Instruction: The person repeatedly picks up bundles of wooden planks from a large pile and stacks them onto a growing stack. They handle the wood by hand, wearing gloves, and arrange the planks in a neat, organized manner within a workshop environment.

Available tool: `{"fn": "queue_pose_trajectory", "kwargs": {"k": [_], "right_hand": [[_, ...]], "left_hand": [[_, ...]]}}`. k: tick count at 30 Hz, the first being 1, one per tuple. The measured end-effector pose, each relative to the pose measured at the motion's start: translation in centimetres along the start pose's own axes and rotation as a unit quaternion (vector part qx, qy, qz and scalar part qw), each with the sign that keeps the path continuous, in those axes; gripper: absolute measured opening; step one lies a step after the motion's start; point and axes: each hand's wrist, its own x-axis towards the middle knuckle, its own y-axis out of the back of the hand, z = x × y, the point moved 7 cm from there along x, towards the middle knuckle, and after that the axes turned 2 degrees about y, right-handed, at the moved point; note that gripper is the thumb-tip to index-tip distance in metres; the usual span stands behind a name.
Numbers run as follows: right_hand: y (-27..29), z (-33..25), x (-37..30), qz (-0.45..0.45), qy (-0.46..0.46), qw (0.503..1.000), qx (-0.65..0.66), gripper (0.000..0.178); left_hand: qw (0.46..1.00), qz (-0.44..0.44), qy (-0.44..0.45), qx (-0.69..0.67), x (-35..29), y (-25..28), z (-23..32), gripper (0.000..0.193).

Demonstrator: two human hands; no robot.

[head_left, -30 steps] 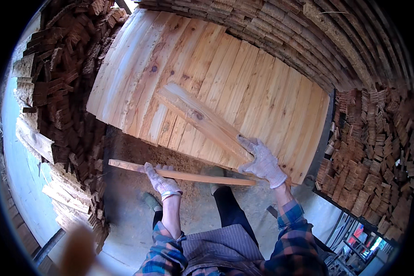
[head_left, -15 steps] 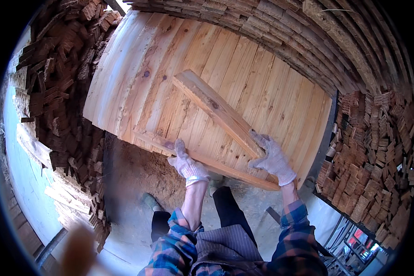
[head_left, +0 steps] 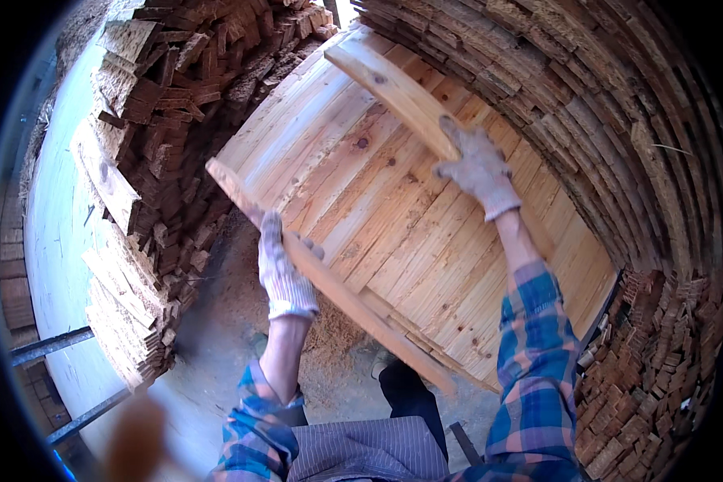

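My left hand [head_left: 284, 269], in a pale knit work glove, is closed around a long narrow wooden board [head_left: 353, 308] along the near edge of a layer of planks [head_left: 402, 217]. The thumb lies on this side and the fingertips show over the board's far side. Farther off, my gloved right hand [head_left: 480, 169] grips a second wooden board [head_left: 394, 92], its thumb and fingers on the board's near side and top. That board slants over the planks from the far left toward the right, partly hidden by my hand and forearm.
Stacked rough wood pieces rise at the left [head_left: 173, 96]; layered boards [head_left: 538, 88] wall off the back and right. More short offcuts [head_left: 651, 353] are piled at lower right. Sawdust [head_left: 329, 329] covers the floor below. A blurred brown object [head_left: 136, 438] is at lower left.
Both hands have moved away from me with their boards; the right one has gone farther over the planks, the left one leftward. The whole view has turned and shifted.
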Motion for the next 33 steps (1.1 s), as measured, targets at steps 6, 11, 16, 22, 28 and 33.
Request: {"fn": "queue_pose_trajectory", "kwargs": {"k": [6, 11, 16, 22, 28, 33], "right_hand": [[-3.5, -1.1, 8.2, 0.067, -0.020, 0.986, -0.149, 0.071], [-2.7, 0.8, 10.1, 0.017, -0.044, 0.985, -0.164, 0.066], [-3.0, -0.3, 10.5, 0.058, 0.005, 0.979, -0.195, 0.068], [-9.0, -4.0, -4.5, 0.058, 0.214, 0.970, 0.097, 0.084], [-15.0, -10.7, -13.6, 0.058, 0.179, 0.974, -0.129, 0.077], [-13.4, -10.6, -14.2, 0.060, 0.197, 0.976, -0.068, 0.073]], "left_hand": [[0.518, 0.222, -0.450, 0.693, 7.7, -2.8, 0.3, 0.077], [0.562, 0.134, -0.418, 0.702, 7.3, -4.5, -1.3, 0.068], [0.573, 0.128, -0.425, 0.689, 6.9, -4.5, -1.2, 0.069], [0.601, 0.113, -0.377, 0.696, 7.0, -3.9, -0.2, 0.070], [0.696, 0.090, -0.464, 0.541, 6.1, -2.4, 2.0, 0.070], [0.849, -0.036, -0.412, 0.328, 3.2, 8.6, 2.8, 0.061]]}}
